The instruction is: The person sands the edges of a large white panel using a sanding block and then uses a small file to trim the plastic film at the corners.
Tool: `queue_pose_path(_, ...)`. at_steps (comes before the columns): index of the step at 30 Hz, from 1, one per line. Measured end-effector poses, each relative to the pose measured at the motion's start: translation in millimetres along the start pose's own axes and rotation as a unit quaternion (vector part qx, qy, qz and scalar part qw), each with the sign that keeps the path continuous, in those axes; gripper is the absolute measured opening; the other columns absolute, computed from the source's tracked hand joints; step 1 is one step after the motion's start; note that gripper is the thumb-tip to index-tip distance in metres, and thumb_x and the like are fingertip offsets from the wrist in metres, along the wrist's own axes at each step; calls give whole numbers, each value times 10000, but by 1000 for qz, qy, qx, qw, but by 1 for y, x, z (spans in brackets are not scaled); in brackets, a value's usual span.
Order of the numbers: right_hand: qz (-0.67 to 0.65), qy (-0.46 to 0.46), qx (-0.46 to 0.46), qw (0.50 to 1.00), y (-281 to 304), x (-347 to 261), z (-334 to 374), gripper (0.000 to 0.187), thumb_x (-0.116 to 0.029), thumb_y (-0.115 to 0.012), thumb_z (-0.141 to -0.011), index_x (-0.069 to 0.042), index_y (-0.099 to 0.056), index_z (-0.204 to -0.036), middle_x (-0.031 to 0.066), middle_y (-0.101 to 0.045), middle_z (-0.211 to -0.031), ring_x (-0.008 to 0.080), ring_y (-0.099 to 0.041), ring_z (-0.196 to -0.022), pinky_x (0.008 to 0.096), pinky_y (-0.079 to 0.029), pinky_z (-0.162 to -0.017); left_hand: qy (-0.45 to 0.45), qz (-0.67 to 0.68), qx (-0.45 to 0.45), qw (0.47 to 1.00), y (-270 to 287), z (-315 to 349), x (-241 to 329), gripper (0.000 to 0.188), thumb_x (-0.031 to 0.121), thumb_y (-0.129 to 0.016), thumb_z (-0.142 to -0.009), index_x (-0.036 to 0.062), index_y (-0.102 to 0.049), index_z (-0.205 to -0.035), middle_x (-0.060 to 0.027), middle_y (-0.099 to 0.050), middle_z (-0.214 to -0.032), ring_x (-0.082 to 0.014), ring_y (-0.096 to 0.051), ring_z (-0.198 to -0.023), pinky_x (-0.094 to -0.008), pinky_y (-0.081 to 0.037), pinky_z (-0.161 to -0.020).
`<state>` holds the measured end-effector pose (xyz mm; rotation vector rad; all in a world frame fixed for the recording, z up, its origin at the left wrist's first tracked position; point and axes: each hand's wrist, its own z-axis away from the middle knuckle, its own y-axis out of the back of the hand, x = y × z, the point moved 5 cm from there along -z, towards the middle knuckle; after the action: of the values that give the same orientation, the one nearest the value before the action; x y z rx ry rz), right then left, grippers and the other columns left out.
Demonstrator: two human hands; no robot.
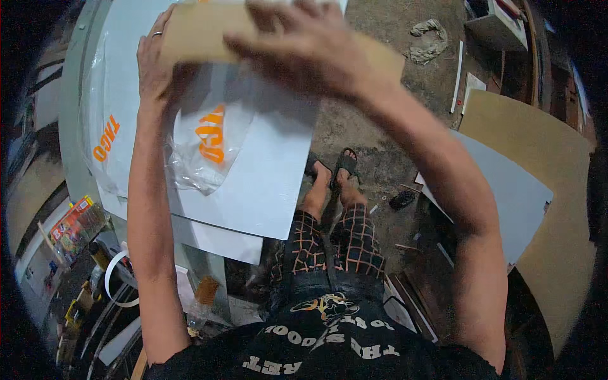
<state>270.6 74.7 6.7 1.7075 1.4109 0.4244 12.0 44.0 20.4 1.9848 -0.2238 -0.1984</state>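
Note:
A tan board [199,31], long and narrow, is held up at the top of the view, over white sheets. My left hand [155,60], wearing a ring, grips its left end; the thumb is hidden. Blurred by motion, my right hand [304,50] is over the board's face with its fingers spread; whether it touches the board I cannot tell. Below the board lies a large white sheet [266,183]. Clear plastic film [190,171] with orange printing lies crumpled on that sheet.
White and tan panels [500,183] lean at the right. A coil of rope [427,41] and a dark brush-like object [402,199] lie on the floor. At the lower left are a white ring-shaped roll [111,278], a colourful printed package [79,225] and clutter.

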Motion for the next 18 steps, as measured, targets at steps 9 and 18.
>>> queue_pose_path(9,47,24,-19,998,49,-69,94,464,-399,-713,-870,-418,-668,-1331,48,-573,-1500,220,-568,-1034,416,-444,-896,122,-44,-14,991,20,19,-3,788,543,-601,-975,13,-470,-1543,-210,-444,-1614,-360,-399,-1510,-573,-227,-1254)
queue_pose_path(18,110,21,-2,994,34,14,7,386,-336,-757,-855,-364,-743,-1240,55,-640,-1388,251,-597,-1159,457,-459,-902,143,11,-61,988,8,48,-23,794,535,-570,-988,19,-425,-1574,-190,-426,-1632,-351,-355,-1536,-537,-206,-1269)
